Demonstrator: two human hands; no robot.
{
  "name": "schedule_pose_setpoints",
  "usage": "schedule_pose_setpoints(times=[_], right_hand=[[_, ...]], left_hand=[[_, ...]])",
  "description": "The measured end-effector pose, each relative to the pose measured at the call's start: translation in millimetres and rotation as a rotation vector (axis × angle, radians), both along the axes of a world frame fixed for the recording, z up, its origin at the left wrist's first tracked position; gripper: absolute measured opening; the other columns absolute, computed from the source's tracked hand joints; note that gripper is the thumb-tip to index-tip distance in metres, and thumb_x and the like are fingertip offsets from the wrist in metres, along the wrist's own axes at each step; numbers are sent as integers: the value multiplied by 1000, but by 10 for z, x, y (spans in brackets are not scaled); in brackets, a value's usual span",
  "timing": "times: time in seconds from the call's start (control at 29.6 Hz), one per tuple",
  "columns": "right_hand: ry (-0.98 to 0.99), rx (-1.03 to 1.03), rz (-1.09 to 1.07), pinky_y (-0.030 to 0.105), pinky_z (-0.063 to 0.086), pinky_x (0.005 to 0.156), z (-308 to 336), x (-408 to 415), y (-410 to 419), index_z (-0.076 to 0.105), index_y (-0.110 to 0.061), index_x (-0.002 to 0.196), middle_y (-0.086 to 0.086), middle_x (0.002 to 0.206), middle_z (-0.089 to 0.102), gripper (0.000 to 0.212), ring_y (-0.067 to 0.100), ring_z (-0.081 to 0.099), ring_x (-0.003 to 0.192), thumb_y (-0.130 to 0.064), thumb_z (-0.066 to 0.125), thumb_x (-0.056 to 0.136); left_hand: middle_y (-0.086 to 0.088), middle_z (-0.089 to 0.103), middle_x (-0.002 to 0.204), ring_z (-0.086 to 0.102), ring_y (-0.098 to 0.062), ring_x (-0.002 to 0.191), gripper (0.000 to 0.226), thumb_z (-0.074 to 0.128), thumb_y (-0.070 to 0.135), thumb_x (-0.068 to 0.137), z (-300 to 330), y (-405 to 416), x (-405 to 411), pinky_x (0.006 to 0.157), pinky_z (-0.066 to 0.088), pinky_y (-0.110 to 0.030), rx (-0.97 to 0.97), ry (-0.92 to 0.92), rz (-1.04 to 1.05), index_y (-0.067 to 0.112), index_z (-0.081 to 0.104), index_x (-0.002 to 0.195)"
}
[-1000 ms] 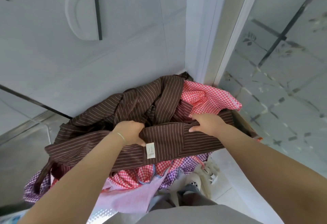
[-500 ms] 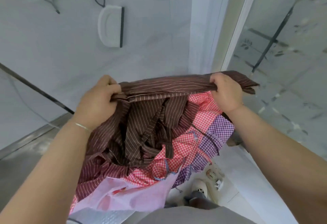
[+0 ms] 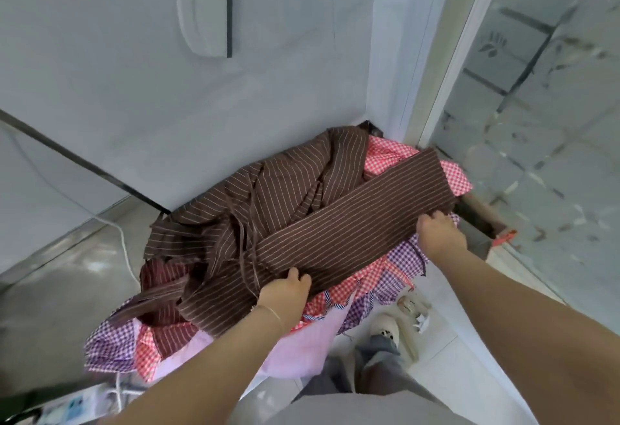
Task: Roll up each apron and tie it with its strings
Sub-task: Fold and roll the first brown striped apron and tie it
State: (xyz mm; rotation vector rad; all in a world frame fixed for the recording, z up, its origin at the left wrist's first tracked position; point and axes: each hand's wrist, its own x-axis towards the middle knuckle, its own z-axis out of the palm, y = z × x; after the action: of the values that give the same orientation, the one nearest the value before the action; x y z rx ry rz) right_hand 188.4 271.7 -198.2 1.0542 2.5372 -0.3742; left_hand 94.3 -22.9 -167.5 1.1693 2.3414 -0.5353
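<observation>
Head view, the only one: brown striped apron [image 3: 335, 210] lay on top of a heap of other aprons [image 3: 375, 283], red check, purple check and plain pink, piled in the corner between a grey wall [image 3: 117, 89] and a glass door [image 3: 536, 122]; near edge of the brown apron was folded over into a flat straight band running from lower left up to the right, rest of it bunched behind toward the wall; judged as the first fold of the roll, band laid flat so it would turn over evenly; strings [image 3: 250, 257] trailed loose across the band near its left end, not yet tied; left hand [image 3: 285, 293] sat at the band's near left end, knuckles up, fingers curled over the cloth edge, gripping it; fingertips hidden under the fold so how deep they went could not be told; right hand [image 3: 439, 233] held the band's near edge toward its right end, fingers bent and tucked under the cloth, thumb side on top, pinching the fold; both hands well apart along the band, likely to keep it taut and straight for the next turn; thin bracelet [image 3: 271, 312] on the left wrist; white dustpan [image 3: 206, 8] hung on the wall above; white cord [image 3: 120, 240] ran down the floor left of the heap; pale shoe [image 3: 396, 334] showed below the pile.
</observation>
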Motion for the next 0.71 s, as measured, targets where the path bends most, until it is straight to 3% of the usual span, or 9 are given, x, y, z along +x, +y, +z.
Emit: schedule_pose_setpoints(times=[0.1, 0.17, 0.24, 0.34, 0.44, 0.51, 0.57, 0.64, 0.71], right_hand=[[234, -5, -19, 43, 49, 86, 3, -15, -124, 52, -14, 117, 10, 118, 47, 26, 29, 49, 110, -9, 51, 91], [462, -72, 136, 38, 50, 80, 53, -122, -281, 56, -14, 113, 6, 113, 51, 24, 25, 55, 101, -9, 52, 91], [511, -189, 366, 30, 54, 74, 164, -292, -551, 59, -17, 114, 0, 112, 55, 23, 14, 59, 89, -12, 51, 93], [434, -496, 509, 34, 54, 80, 194, -560, -1133, 63, -18, 113, -2, 109, 66, 22, 14, 63, 88, -14, 49, 96], [231, -754, 355, 36, 43, 100, 128, -745, -1508, 63, -11, 119, 6, 124, 64, 31, 22, 58, 114, -24, 40, 103], [135, -828, 260, 33, 37, 105, 114, -799, -1585, 63, -9, 120, 9, 131, 59, 44, 24, 52, 123, -36, 31, 105], [84, -892, 212, 32, 30, 106, 127, -819, -1612, 63, -12, 121, 7, 137, 54, 53, 24, 47, 128, -44, 24, 104], [31, -927, 188, 33, 26, 108, 140, -862, -1630, 62, -15, 126, 6, 145, 47, 60, 24, 41, 134, -48, 18, 103], [27, -946, 182, 33, 23, 111, 189, -901, -1644, 63, -20, 126, 5, 148, 43, 65, 23, 36, 138, -53, 13, 101]], left_hand=[[-13, 39, 129, 63, -35, 98, 43, 48, 5, 92, -49, -21, 9, 73, 50, -43, -10, -30, 56, 12, 34, 132], [-12, 40, 128, 63, -33, 95, 44, 49, 9, 92, -31, -22, 7, 68, 48, -41, -9, -26, 80, 13, 34, 132], [-12, 43, 127, 63, -33, 95, 42, 49, 13, 93, 19, -10, -16, 64, 43, -38, -29, -25, 103, 13, 34, 132], [-9, 54, 125, 60, -31, 107, 38, 49, 25, 97, 159, 26, -50, 75, 45, -36, -136, -15, 145, 12, 40, 131], [-3, 58, 128, 56, -26, 118, 40, 46, 40, 98, 411, 13, -90, 87, 45, -34, -357, -65, 139, 15, 51, 129], [-2, 61, 124, 58, -24, 111, 35, 45, 35, 97, 627, -49, -130, 85, 45, -35, -429, -146, 99, 17, 57, 124], [-6, 66, 113, 61, -20, 83, 32, 42, 28, 98, 785, -123, -168, 73, 48, -35, -380, -301, 99, 11, 59, 120], [-14, 66, 113, 54, -15, 62, 34, 36, 24, 102, 822, -188, -99, 62, 49, -32, -283, -582, 199, 5, 53, 124], [-16, 62, 119, 58, -18, 71, 36, 38, 28, 103, 834, -190, 105, 68, 51, -33, -136, -757, 233, 7, 47, 130]])
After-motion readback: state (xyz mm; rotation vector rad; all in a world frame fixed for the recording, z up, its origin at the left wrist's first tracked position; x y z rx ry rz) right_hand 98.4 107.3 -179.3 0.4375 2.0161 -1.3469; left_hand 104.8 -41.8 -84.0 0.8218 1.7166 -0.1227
